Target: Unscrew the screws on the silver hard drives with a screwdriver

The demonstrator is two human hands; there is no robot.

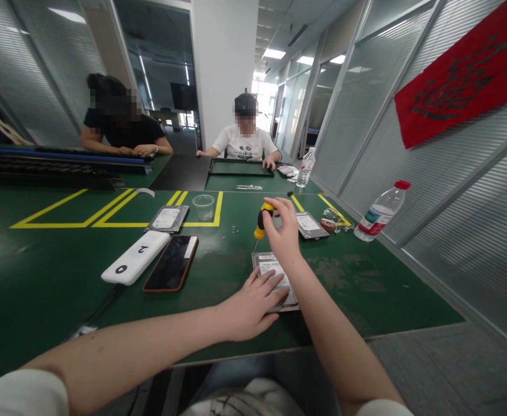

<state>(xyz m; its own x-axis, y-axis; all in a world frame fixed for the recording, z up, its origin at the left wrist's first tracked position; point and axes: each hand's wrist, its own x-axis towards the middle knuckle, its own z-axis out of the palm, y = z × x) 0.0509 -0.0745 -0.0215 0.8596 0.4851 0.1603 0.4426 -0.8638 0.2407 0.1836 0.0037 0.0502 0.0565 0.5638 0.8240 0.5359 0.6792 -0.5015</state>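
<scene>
- Left hand (248,312) spread on the hard drive (265,260) atop the worktop (218,346), likely steadying it.
- Right hand (287,237) pinching the screwdriver (259,233) near upright at its far-left corner, seemingly for straight turning.
- Beyond, tiny loose pieces (235,230).

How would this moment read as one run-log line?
left hand: flat on silver rectangular hard drive | right hand: gripping yellow-and-black plastic screwdriver, shaft toward drive's far-left corner | nearby: black orange-edged phone, white oblong power bank
</scene>
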